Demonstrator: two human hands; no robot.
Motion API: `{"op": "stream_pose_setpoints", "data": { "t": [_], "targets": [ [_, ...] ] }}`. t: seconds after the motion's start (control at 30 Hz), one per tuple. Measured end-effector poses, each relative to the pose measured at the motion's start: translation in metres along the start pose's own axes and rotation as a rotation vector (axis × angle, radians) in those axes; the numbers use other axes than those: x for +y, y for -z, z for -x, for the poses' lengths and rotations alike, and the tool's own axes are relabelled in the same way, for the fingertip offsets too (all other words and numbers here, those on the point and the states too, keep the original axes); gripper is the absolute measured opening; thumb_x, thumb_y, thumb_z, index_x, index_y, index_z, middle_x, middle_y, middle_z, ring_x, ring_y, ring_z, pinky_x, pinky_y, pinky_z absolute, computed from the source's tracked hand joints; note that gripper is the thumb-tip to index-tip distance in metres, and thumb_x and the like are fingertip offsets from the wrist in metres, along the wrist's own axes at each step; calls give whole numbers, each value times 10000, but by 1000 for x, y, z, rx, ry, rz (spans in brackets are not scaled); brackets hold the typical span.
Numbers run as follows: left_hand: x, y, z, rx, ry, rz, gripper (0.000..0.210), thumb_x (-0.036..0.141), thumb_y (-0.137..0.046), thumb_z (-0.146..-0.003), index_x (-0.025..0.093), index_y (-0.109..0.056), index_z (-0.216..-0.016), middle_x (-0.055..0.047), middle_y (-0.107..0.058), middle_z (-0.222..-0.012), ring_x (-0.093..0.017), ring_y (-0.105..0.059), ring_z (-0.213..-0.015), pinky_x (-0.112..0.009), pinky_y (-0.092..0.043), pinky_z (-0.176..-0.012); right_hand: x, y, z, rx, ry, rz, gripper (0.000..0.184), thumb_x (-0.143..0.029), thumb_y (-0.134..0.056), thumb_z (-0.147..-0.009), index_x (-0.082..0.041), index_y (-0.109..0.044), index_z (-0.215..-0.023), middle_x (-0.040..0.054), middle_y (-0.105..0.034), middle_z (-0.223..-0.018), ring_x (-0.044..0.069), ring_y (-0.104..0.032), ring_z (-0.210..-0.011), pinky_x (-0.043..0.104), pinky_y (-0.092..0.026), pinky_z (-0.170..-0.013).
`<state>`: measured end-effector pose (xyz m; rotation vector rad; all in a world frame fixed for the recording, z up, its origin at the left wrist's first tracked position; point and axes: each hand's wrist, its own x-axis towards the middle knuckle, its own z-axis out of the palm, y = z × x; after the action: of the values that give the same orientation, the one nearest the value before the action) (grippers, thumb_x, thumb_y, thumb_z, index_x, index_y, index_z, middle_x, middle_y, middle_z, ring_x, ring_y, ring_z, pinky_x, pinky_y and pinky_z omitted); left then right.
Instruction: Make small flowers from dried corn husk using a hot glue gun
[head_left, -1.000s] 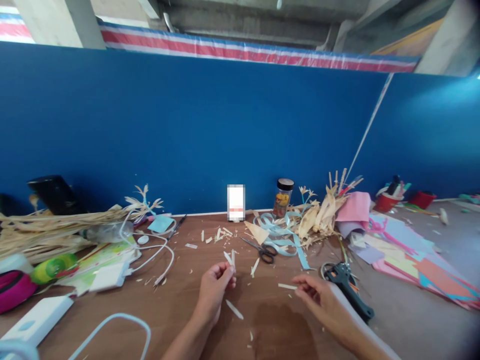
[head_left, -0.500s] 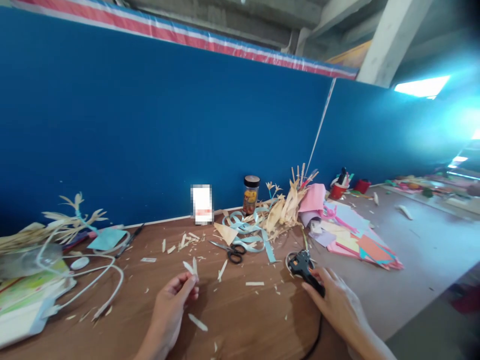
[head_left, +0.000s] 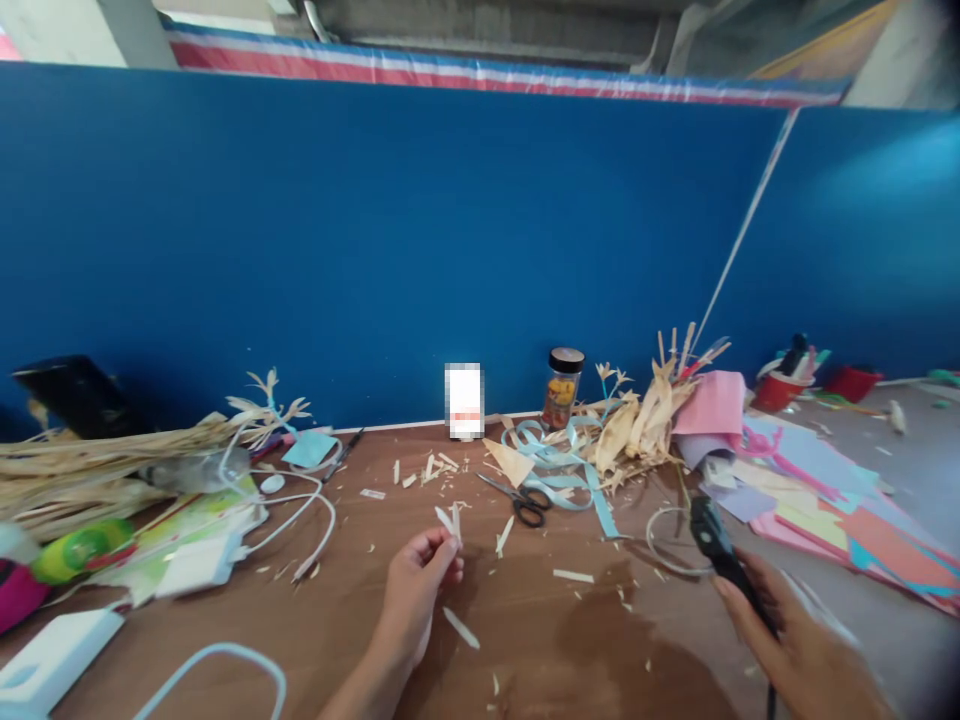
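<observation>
My left hand (head_left: 421, 580) is closed in a pinch on pale pointed husk pieces (head_left: 452, 522), which stick up from the fingertips in a narrow V. At the right, my right hand (head_left: 799, 630) wraps round a black corded glue gun (head_left: 718, 548), whose front end points up and away from me. A loose pale strip (head_left: 460, 628) lies on the table just right of my left hand. Beyond it are black-handled scissors (head_left: 529, 503) with the blades partly apart. Another cut strip (head_left: 574, 576) lies between my two hands.
Light blue ribbon (head_left: 551, 460), a lidded jar (head_left: 564, 390) and dry husks (head_left: 645, 425) stand along the blue partition (head_left: 420, 230). Coloured paper (head_left: 832, 530) spreads at the right. White cables (head_left: 326, 510), a charger (head_left: 199, 565) and more husks (head_left: 90, 465) cover the left side.
My view has turned left, showing more of the left side. My right hand has turned the glue gun, and its side now faces me. The left hand keeps its pinch.
</observation>
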<state>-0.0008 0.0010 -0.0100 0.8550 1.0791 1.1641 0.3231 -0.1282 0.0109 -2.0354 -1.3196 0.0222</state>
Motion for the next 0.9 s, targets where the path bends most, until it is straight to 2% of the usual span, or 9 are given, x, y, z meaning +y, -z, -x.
{"op": "stream_pose_setpoints", "data": {
  "t": [0.1,0.17,0.23,0.37,0.43,0.47,0.53,0.7,0.9],
  "targets": [
    [-1,1,0,-15,-5,-3,174,280,-644,-636,136,-581,-710,16,-565,-637,-61,-505,-530,-166,-429,-511,-33,9,7,-172,-159,-421,390,-475,-536,-655,-221,-551,-951,77,-645,-765,249,-606,-672,334,-481,-587],
    [-2,2,-1,-15,-1,-4,177,283,-647,-630,135,-583,-703,16,-565,-622,-62,-506,-526,-168,-431,-510,-64,10,13,-284,-210,-705,384,-457,-562,-650,-199,-558,-934,83,-640,-779,241,-606,-685,330,-483,-619],
    [-2,3,-1,-9,0,0,183,285,-652,-622,134,-585,-700,16,-565,-613,-63,-508,-520,-168,-431,-507,-95,4,17,-400,-247,-825,306,-409,-556,-690,-188,-560,-902,67,-625,-781,214,-588,-724,313,-465,-669],
    [-2,2,0,14,1,16,205,287,-667,-600,133,-589,-711,16,-571,-619,-62,-512,-507,-172,-431,-495,-137,-25,17,-503,-206,-904,206,-375,-560,-717,-173,-548,-758,-5,-525,-612,129,-502,-603,235,-409,-567],
    [-1,0,0,18,3,26,208,287,-671,-597,134,-587,-710,17,-573,-617,-62,-511,-497,-171,-426,-483,-144,-43,17,-560,-211,-1034,238,-390,-546,-726,-175,-530,-826,-17,-512,-622,107,-475,-552,229,-404,-535],
    [-1,0,0,18,5,33,208,286,-671,-598,136,-586,-714,17,-576,-618,-63,-512,-496,-170,-424,-478,-146,-52,16,-633,-224,-1066,256,-394,-536,-735,-174,-519,-864,-6,-527,-665,110,-485,-568,236,-413,-539],
    [0,-1,0,18,11,47,213,287,-670,-601,139,-586,-729,13,-585,-628,-66,-517,-502,-170,-425,-478,-149,-66,17,-696,-212,-1091,258,-391,-525,-747,-166,-507,-871,14,-541,-723,118,-498,-603,243,-420,-550],
    [1,0,0,1,26,46,226,287,-668,-608,124,-597,-746,3,-582,-632,-69,-521,-521,-172,-431,-499,-152,-84,21,-609,-51,-1034,224,-384,-480,-781,-162,-488,-755,-40,-439,-551,91,-405,-514,205,-346,-494],
    [2,0,0,-10,21,38,215,288,-652,-627,110,-599,-735,2,-560,-604,-70,-507,-513,-172,-423,-496,-148,-101,29,-604,-11,-930,336,-428,-322,-846,-160,-462,-698,-30,-434,-543,90,-384,-498,199,-305,-476]
  ]
}}
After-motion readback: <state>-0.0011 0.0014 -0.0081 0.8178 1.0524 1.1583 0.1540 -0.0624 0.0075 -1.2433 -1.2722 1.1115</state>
